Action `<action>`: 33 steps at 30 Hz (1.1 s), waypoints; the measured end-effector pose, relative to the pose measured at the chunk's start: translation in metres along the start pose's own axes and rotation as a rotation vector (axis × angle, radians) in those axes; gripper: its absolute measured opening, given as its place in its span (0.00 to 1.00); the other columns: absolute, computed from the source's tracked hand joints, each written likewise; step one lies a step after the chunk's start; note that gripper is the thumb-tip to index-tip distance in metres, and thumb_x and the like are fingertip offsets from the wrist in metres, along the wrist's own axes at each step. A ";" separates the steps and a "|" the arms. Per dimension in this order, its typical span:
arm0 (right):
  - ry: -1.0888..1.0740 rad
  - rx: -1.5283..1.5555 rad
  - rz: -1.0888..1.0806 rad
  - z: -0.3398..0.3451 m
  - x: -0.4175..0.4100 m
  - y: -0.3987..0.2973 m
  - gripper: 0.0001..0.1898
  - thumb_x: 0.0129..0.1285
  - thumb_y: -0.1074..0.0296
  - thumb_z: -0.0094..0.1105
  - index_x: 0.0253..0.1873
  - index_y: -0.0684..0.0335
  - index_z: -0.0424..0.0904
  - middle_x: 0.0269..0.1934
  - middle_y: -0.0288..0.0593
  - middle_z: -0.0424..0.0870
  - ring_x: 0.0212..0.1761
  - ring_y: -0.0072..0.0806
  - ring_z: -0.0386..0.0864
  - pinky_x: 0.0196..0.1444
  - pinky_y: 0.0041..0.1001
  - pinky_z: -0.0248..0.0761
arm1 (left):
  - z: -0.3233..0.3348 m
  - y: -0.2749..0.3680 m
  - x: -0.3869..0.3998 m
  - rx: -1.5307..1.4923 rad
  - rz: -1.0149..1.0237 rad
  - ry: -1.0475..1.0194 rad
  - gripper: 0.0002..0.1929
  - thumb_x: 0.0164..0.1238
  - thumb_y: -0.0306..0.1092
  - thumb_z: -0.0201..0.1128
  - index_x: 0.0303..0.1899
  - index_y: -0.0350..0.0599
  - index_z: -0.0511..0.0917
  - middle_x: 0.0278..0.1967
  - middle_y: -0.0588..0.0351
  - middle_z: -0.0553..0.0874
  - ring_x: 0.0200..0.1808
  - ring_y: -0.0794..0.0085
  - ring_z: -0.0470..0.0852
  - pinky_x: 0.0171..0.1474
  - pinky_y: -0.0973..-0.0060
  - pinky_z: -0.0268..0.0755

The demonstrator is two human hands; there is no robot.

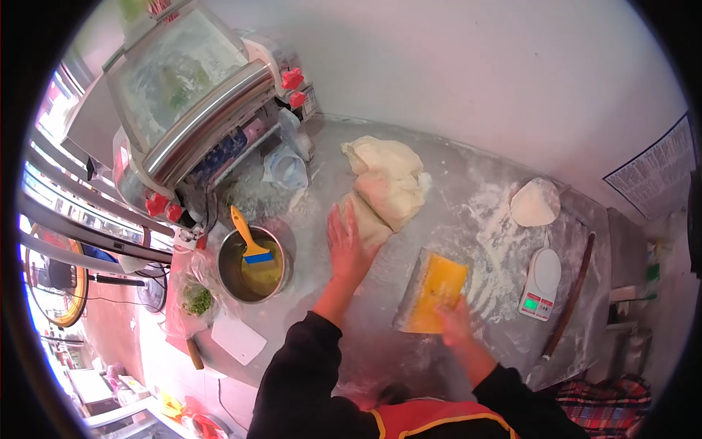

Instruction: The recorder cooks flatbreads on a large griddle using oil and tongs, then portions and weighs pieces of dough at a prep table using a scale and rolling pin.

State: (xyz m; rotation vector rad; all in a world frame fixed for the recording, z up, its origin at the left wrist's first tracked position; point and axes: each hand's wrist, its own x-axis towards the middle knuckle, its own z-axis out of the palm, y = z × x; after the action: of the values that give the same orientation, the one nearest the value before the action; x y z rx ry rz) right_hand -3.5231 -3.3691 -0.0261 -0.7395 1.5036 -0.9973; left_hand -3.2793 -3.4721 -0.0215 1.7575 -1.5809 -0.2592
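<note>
My left hand (349, 247) rests on the near left part of a large piece of pale dough (392, 170), its fingers spread. A cut line runs between that part and the rest of the dough. My right hand (458, 322) grips a yellow-handled dough scraper (439, 291) by its near right edge, over the floury metal worktop (378, 291). Farther right, a smaller rounded dough piece (535, 203) lies beyond a white digital kitchen scale (543, 280) with a lit display.
At the left stand a metal pot (224, 269) with yellowish liquid and an orange-handled brush (244, 230), a bag of chopped greens (196, 300) and a white plastic scraper (238, 337). A dough sheeter (211, 120) is behind. A thin wooden rod (570, 299) lies right.
</note>
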 end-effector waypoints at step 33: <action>0.118 -0.200 -0.295 -0.155 -0.113 -0.030 0.27 0.60 0.77 0.52 0.64 0.68 0.58 0.52 0.48 0.74 0.53 0.33 0.75 0.56 0.31 0.68 | 0.003 0.034 -0.084 -0.331 -0.132 -0.360 0.32 0.62 0.38 0.62 0.67 0.43 0.62 0.67 0.37 0.61 0.73 0.49 0.50 0.70 0.57 0.50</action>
State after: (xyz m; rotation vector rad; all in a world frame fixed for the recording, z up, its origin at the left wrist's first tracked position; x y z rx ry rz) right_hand -3.6580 -3.2541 0.0532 -1.0851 1.6434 -1.1354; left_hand -3.3256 -3.3944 -0.0286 1.6148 -1.5551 -0.8918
